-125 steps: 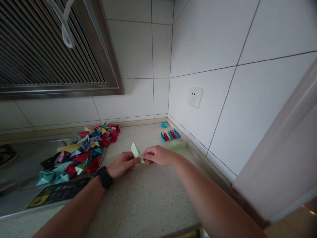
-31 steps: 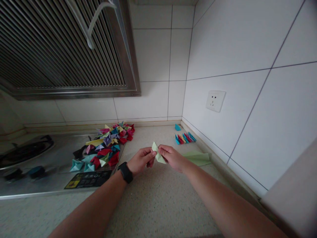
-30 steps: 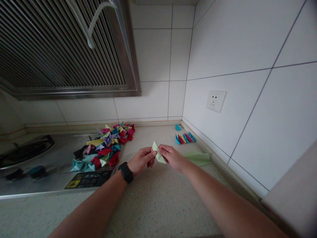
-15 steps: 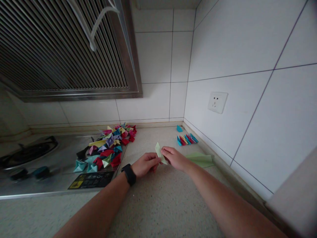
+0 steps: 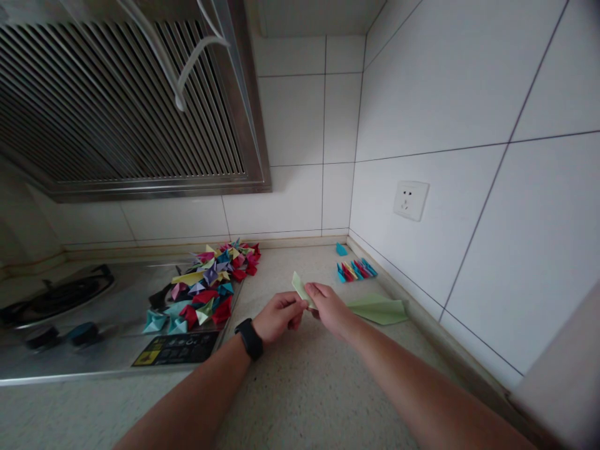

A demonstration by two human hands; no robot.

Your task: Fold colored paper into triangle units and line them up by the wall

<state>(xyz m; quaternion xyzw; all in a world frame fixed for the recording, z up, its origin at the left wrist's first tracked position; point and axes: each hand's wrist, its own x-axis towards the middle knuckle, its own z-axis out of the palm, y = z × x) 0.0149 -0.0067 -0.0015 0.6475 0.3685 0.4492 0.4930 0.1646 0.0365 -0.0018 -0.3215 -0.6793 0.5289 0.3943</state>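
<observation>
The white tiled walls [image 5: 435, 94] meet in a corner ahead of me, with the slatted range hood [image 5: 140, 125] up on the left. Below runs my speckled countertop [image 5: 290, 387], and beside it the steel gas stove [image 5: 117, 322], whose near edge carries a heap of many-coloured origami pieces [image 5: 210, 281] that spreads toward the counter. My right hand [image 5: 330, 309] and left hand [image 5: 279, 315] meet over the middle of the counter, both closed in pinches on one small piece of paper. A flat light-green paper sheet [image 5: 379, 309] lies beyond my right wrist, partly hidden by it. Near the corner stands a short row of blue, red and yellow folded pieces [image 5: 356, 270], packed side by side. Smallest here is the pale green folded paper [image 5: 300, 287] between my fingertips, one pointed end sticking up past my right thumb; my fingers cover its lower part, so I can't tell how its inner folds lie. I judge the step in hand to be shaping or pressing a fold. The next move, I'd say, calls for a steady left pinch and light, exact right-hand pressure along the crease.
</observation>
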